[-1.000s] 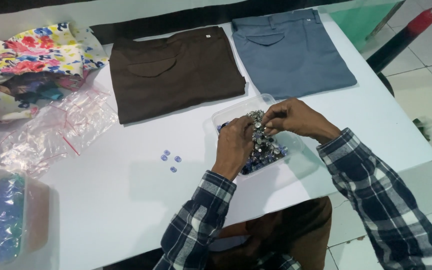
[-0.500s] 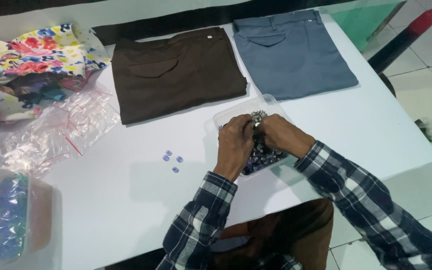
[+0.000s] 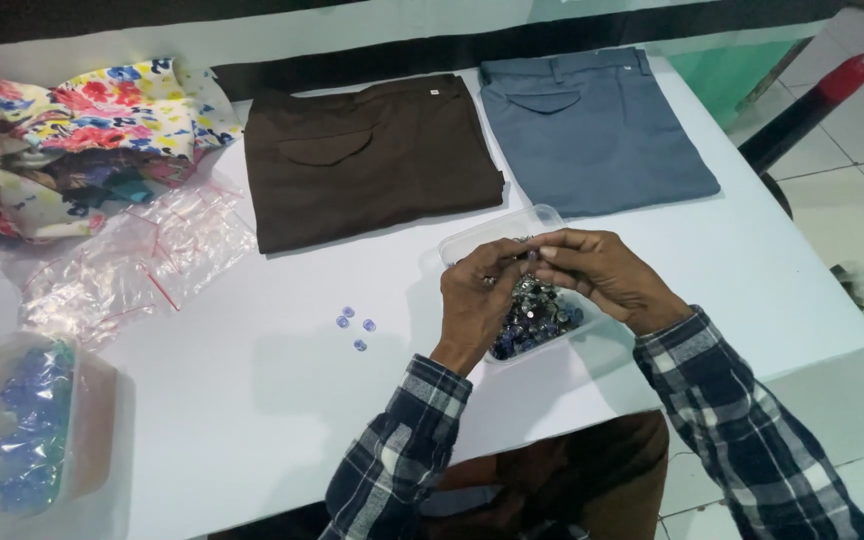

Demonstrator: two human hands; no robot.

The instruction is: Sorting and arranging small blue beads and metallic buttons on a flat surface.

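My left hand (image 3: 477,300) and my right hand (image 3: 597,272) meet fingertip to fingertip above a clear plastic tray (image 3: 512,228) full of small dark and silvery snap buttons (image 3: 537,315). Between the fingertips is a tiny button piece (image 3: 527,258), pinched from both sides. Both wrists wear plaid sleeves. A few small bluish buttons (image 3: 355,324) lie loose on the white table (image 3: 252,400), left of my left hand.
Folded brown trousers (image 3: 372,155) and folded grey trousers (image 3: 592,125) lie at the back. Flowered fabric (image 3: 72,135) and small clear zip bags (image 3: 142,265) are at the left. A bag of blue pieces (image 3: 27,430) sits at the near left edge.
My hands have drawn closer together above the tray, the right hand sliding left. The view has shifted slightly.
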